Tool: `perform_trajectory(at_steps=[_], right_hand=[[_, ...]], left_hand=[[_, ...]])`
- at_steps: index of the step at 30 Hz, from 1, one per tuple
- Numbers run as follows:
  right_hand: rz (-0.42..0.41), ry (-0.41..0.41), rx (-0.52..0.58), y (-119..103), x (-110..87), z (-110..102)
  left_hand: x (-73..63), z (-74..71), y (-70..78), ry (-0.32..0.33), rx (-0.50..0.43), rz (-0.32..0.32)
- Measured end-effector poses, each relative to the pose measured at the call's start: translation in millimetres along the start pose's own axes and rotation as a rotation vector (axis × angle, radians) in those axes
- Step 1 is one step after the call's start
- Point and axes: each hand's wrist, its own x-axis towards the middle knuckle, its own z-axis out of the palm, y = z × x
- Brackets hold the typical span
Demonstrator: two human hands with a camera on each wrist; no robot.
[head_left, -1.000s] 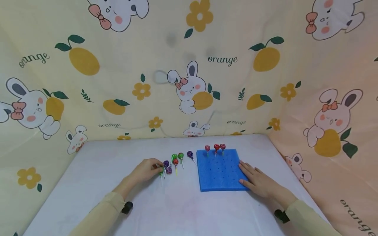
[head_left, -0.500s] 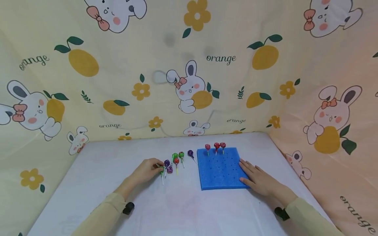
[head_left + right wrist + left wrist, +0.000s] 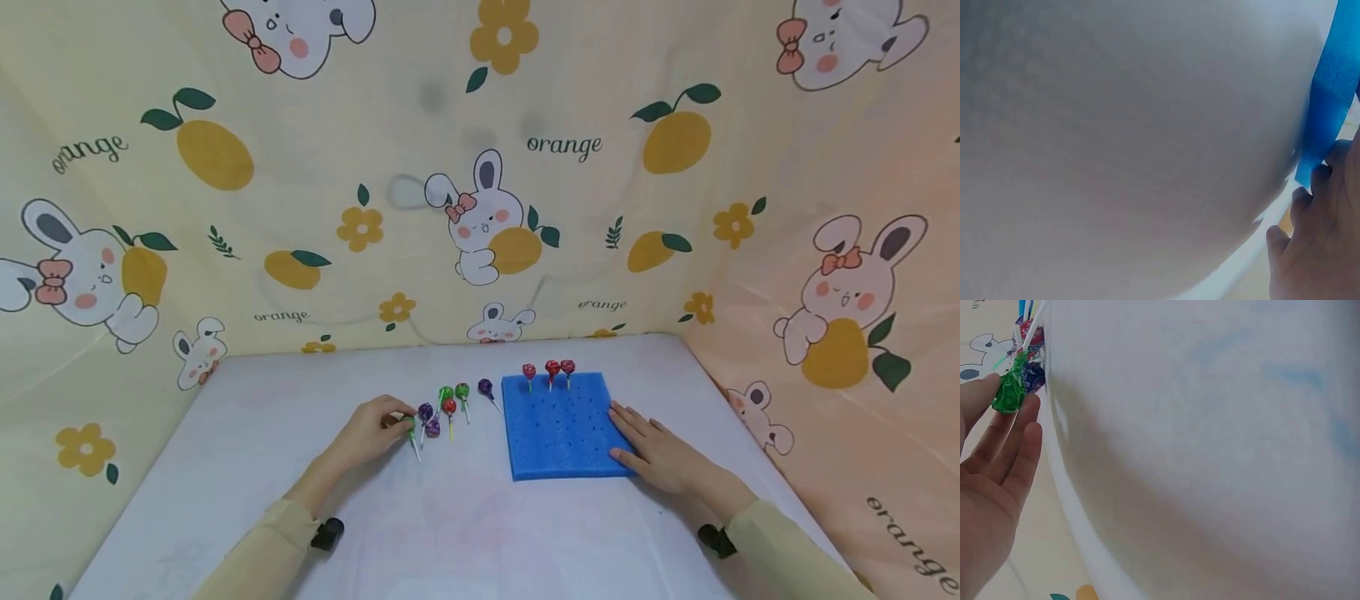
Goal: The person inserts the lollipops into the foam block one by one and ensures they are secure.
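Note:
My left hand (image 3: 372, 432) pinches a green-wrapped lollipop (image 3: 1011, 389) by its head, between thumb and fingers. Its white stick points down and to the right in the head view. Just right of those fingers lie two purple lollipops (image 3: 432, 427) and a red one (image 3: 449, 406). My right hand (image 3: 663, 454) rests with fairly straight fingers along the right edge of a blue foam board (image 3: 558, 458) dotted with small holes. Upright along the board's back edge stand three red and pink lollipops (image 3: 552, 367).
Behind the red lollipop are two more green lollipops (image 3: 462, 390). Another purple lollipop (image 3: 486, 387) lies by the board's left edge, its stick towards the board. A white cloth (image 3: 450, 533) covers the table, and a printed curtain (image 3: 360, 308) hangs behind.
The green lollipop in my left hand has tilted, its stick end swinging slightly right and up. My right hand stays on the board. The head view has shifted a little.

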Motion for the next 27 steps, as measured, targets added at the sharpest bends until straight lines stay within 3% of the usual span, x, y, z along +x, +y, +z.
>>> perform_trajectory(at_steps=[17,27], right_hand=[[0.013,0.007,-0.008,0.3,-0.4,1.5],[0.012,0.003,-0.004,-1.2,-0.6,0.4]], left_hand=[[-12.6,-2.7,10.7,0.118,-0.088,0.083],[-18.9,-5.9,24.8,0.185,-0.148,0.134]])
